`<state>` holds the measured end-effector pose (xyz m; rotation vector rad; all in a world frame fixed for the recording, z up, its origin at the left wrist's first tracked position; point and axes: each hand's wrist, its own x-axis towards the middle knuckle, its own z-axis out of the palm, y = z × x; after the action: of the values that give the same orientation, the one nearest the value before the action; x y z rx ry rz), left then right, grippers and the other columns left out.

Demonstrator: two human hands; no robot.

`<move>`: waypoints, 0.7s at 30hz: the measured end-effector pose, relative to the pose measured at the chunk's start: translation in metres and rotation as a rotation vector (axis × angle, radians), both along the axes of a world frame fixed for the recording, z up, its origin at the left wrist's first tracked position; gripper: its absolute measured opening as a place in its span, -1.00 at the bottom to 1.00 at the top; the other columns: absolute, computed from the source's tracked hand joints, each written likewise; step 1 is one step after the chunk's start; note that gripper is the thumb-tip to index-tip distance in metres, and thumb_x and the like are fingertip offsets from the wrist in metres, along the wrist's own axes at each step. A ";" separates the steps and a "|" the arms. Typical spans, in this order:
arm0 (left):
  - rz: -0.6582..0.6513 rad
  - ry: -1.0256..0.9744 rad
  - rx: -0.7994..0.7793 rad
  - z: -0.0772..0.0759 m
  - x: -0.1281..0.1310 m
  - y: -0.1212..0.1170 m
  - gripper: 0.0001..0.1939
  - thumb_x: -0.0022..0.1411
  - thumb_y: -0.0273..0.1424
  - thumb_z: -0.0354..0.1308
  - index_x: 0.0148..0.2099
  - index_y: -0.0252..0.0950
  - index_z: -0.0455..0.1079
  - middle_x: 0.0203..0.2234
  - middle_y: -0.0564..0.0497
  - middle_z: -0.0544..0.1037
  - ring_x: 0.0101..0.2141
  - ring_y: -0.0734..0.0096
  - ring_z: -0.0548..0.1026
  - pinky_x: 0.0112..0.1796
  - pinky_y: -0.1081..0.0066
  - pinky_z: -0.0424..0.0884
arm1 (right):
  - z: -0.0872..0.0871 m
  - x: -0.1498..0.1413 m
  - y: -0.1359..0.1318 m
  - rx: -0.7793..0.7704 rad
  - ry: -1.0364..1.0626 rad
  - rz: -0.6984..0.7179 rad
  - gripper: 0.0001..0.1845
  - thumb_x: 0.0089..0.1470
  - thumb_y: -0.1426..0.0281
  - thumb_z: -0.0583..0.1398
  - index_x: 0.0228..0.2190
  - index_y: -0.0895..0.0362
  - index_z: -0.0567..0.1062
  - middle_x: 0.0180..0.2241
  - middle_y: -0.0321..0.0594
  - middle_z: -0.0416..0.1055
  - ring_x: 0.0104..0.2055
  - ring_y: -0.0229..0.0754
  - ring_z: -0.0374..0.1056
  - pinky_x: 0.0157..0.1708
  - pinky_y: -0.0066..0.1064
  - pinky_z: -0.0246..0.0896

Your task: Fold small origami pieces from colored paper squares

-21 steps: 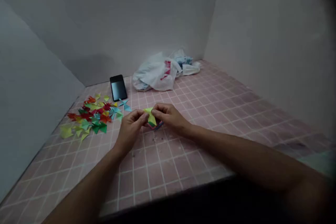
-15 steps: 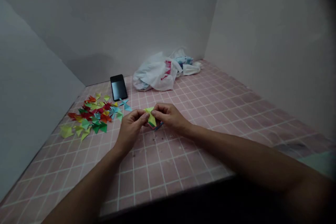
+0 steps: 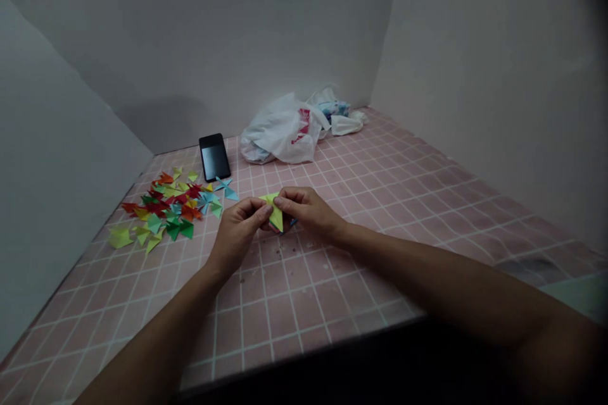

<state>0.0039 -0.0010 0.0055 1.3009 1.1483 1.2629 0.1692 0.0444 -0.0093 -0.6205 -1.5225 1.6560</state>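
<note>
A small folded piece of yellow origami paper [image 3: 276, 218] is pinched between my two hands, its pointed end facing down toward me. My left hand [image 3: 242, 221] grips its left side with thumb and fingers. On the right side, the thumb and bent forefinger of my right hand [image 3: 306, 209] press on it. Under the yellow paper, partly hidden by my fingers, a bit of blue shows; I cannot tell what it is. To the left lies a pile of folded paper figures [image 3: 173, 205] in red, orange, yellow, green and blue.
A black phone [image 3: 215, 158] leans tilted behind the pile. Farther back a white plastic bag [image 3: 285, 130] with red print lies near the wall, beside crumpled white and blue packaging [image 3: 344, 117]. A pink checked cloth [image 3: 403, 202] covers the table; walls enclose it on three sides.
The yellow paper has turned slightly between my fingers, so more of its pointed flap faces me and the green edge beneath shows less. Both hands stay in nearly the same place.
</note>
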 end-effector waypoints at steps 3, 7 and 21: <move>0.003 -0.006 0.004 -0.001 0.000 0.000 -0.82 0.13 -0.30 0.36 -0.37 -0.31 0.53 -0.55 0.08 0.54 -0.52 0.52 0.46 -0.43 0.52 0.39 | 0.000 0.000 0.001 0.034 -0.016 -0.011 -0.65 0.13 0.16 0.22 -0.51 0.16 0.38 -0.57 -0.35 0.34 -0.54 -0.36 0.27 -0.51 -0.50 0.22; 0.000 0.016 0.013 -0.001 0.001 -0.001 -0.82 0.14 -0.30 0.35 -0.38 -0.31 0.52 -0.55 0.08 0.54 -0.52 0.52 0.46 -0.43 0.52 0.39 | 0.002 0.000 0.000 0.092 -0.053 -0.059 -0.67 0.14 0.20 0.20 -0.54 0.15 0.34 -0.58 -0.35 0.33 -0.54 -0.36 0.25 -0.53 -0.51 0.18; -0.007 0.161 0.055 0.004 0.002 -0.005 -0.69 0.31 -0.21 0.17 -0.41 -0.29 0.36 -0.66 0.13 0.41 -0.62 0.54 0.35 -0.56 0.53 0.27 | 0.001 -0.002 -0.006 0.199 -0.125 -0.057 -0.65 0.18 0.18 0.17 -0.52 0.16 0.39 -0.57 -0.31 0.36 -0.53 -0.34 0.25 -0.52 -0.50 0.13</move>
<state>0.0063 -0.0060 0.0094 1.4675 1.2276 1.2095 0.1670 0.0383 -0.0079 -0.6630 -1.7187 1.4233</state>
